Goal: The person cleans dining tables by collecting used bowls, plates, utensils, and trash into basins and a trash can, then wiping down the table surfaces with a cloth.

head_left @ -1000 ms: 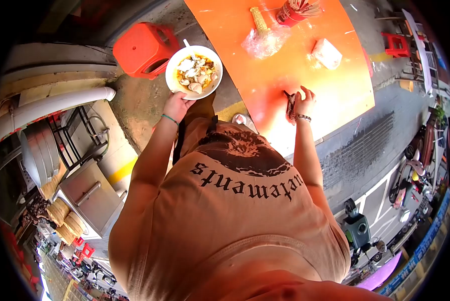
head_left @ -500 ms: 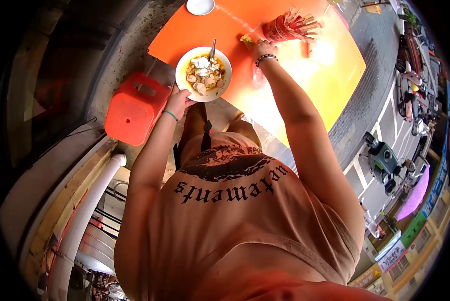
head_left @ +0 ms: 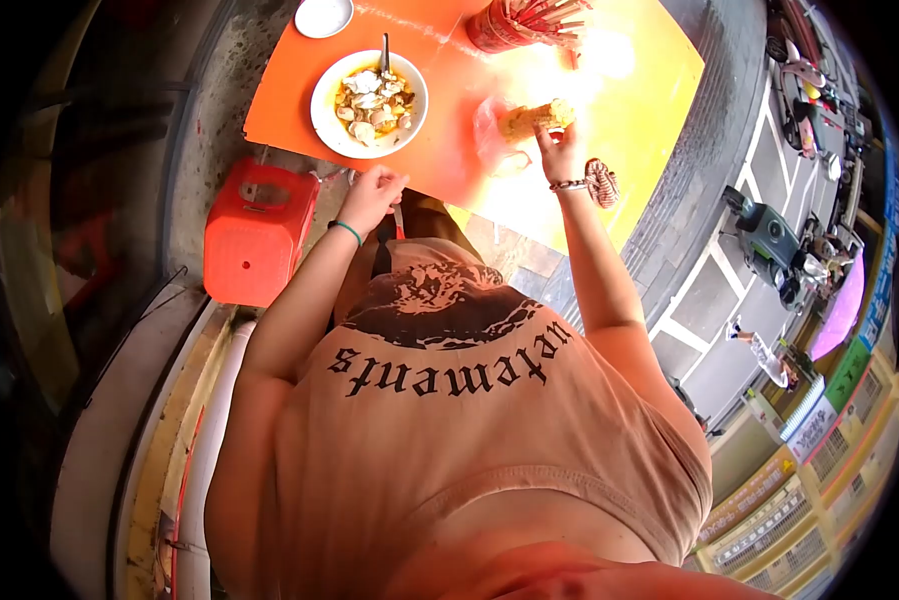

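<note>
A white bowl (head_left: pixel 415 118) of soup with white and tan pieces stands on the orange table (head_left: pixel 424 40), a metal spoon (head_left: pixel 385 54) leaning in it. Below its rim, at the table's near edge, my left hand (head_left: pixel 369 198) is apart from the bowl, fingers loosely curled with nothing visible in them. My right hand (head_left: pixel 561 152) grips the near end of a bumpy yellow corn cob (head_left: pixel 525 122) above the table. A crumpled clear plastic bag (head_left: pixel 493 138) is at the cob's left side. Beside my right wrist is a brown-and-white patterned coil (head_left: pixel 601 183).
A red container of chopsticks (head_left: pixel 494 28) stands at the table's far side, a small white dish (head_left: pixel 324 17) at the far left. A red stool (head_left: pixel 252 240) is left of my legs. Parked scooters (head_left: pixel 769 235) and a person (head_left: pixel 764 355) are on the street at right.
My left hand has let go of the bowl, which now rests farther in on the table. My right hand has drawn nearer and turned, bringing the corn cob into fuller view.
</note>
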{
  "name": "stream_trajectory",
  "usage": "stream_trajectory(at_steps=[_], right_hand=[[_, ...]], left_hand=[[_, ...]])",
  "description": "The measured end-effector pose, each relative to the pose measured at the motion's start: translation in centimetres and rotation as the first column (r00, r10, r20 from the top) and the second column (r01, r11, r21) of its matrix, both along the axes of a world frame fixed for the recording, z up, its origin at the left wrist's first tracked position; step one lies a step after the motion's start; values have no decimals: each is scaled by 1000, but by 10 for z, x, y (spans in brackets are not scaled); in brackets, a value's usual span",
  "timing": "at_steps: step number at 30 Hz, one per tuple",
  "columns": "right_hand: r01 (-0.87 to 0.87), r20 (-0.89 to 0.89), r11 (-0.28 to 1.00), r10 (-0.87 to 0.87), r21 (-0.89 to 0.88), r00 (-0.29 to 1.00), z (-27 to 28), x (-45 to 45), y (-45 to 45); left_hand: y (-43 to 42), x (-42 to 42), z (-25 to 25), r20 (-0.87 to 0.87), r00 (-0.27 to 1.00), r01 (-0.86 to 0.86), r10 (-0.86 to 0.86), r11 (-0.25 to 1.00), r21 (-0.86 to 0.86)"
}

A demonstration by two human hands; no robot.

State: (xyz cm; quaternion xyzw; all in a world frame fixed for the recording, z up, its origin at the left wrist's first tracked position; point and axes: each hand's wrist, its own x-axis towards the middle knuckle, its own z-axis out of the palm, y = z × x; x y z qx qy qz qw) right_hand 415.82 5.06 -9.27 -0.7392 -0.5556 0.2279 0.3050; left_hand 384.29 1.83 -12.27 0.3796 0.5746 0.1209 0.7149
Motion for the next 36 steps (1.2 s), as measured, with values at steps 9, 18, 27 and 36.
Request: stream_trajectory(at_steps=[9,18,27,36], right_hand=[[125,-258,992,-114,27,959,-19,8,-21],[-649,381,760,612,-39,693,27,17,-19],[-702,419,414,890,-580,179,14,-8,-19],[-225,404,436,898,-871,176,54,4,3]], left_hand=[[23,158,19,-609,496,865,-619,287,412],[40,105,40,-709,537,799,-456,5,602],[34,81,107,-489,456,641,-744,-107,760],[19,55,80,-744,412,851,-526,-69,521]])
